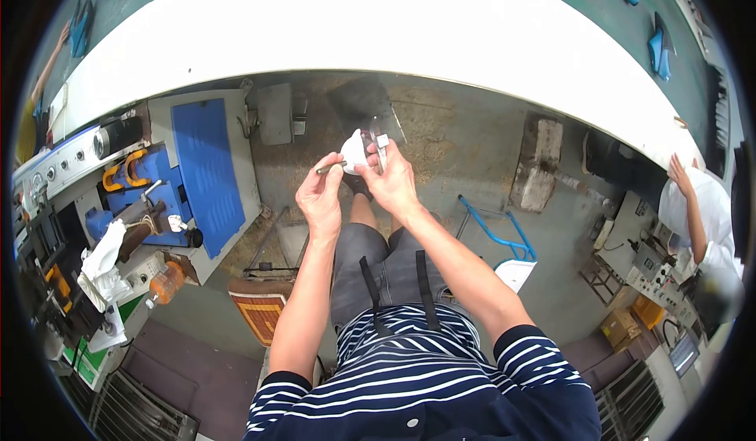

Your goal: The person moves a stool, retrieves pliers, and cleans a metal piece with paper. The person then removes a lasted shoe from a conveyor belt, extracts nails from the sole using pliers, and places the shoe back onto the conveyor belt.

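Observation:
My left hand (321,197) is closed in a pinch on a thin dark rod (331,168), held in front of my body. Close to its right, my right hand (391,179) grips a small metal tool (381,146) with a pale, squarish part. Between the two hands is a crumpled white cloth or paper (353,151), touching the fingers of my right hand. The fingers hide parts of these things, and the tool's exact kind is hard to make out.
A long white table (354,24) curves across the front. Left stand a blue-panelled machine (209,173) and an orange bottle (166,283). A blue-framed chair (504,232) is at right. Another person's hand (681,175) rests at the table's right edge.

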A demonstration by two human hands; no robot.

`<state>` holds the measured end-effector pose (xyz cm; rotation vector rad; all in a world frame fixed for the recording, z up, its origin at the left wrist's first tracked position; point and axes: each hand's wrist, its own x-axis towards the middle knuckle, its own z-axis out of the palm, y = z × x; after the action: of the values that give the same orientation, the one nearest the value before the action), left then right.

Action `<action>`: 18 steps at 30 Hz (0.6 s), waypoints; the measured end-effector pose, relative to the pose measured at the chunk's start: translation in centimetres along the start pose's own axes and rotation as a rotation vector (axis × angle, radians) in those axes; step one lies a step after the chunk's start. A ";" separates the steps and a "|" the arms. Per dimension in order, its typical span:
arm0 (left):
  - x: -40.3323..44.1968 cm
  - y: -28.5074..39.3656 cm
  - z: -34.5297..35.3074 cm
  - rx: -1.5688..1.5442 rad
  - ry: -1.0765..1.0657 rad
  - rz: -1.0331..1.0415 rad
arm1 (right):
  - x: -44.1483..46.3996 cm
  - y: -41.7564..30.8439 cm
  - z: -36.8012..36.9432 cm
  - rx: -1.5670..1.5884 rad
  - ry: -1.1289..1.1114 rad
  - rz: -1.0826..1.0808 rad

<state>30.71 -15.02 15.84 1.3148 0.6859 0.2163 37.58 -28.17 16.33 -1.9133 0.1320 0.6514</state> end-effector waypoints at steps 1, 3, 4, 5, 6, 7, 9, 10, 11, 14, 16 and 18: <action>-0.2 0.1 -0.2 0.000 -0.005 -0.008 | -0.2 -0.1 0.0 -0.029 0.005 0.009; -0.4 0.1 -0.4 -0.006 -0.019 -0.011 | -0.2 0.3 -0.1 -0.020 -0.014 0.000; -0.4 0.0 -0.4 -0.002 -0.023 -0.014 | -0.2 0.5 -0.1 -0.016 -0.027 -0.009; -0.4 0.1 -0.3 0.001 -0.024 -0.017 | -0.1 0.7 -0.2 -0.015 -0.036 -0.021; -0.5 0.1 -0.3 0.005 -0.025 -0.021 | -0.2 0.9 -0.1 0.005 -0.035 -0.022; -0.5 0.1 -0.2 0.005 -0.030 -0.022 | -0.2 1.0 -0.1 0.026 -0.032 -0.023; -0.4 -0.1 0.0 0.005 -0.042 -0.025 | -0.1 1.0 -0.3 0.046 -0.015 -0.031; -0.5 -0.2 0.1 0.021 -0.053 -0.028 | -0.1 1.0 -0.3 0.045 0.000 -0.037; -0.5 -0.2 0.2 0.038 -0.064 -0.031 | -0.1 1.0 -0.3 0.045 0.014 -0.043; -0.3 -0.4 0.5 0.092 -0.093 -0.021 | 0.3 0.8 -0.5 0.035 0.059 0.012; -0.1 -0.6 0.6 0.113 -0.107 -0.004 | 0.3 0.5 -0.6 0.021 0.060 0.026; 0.3 -0.9 0.9 0.115 -0.114 0.026 | 0.5 0.4 -0.6 0.003 0.064 0.029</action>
<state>31.25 -15.80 15.01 1.4352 0.5917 0.1229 38.03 -28.75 15.89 -1.9334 0.2010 0.6092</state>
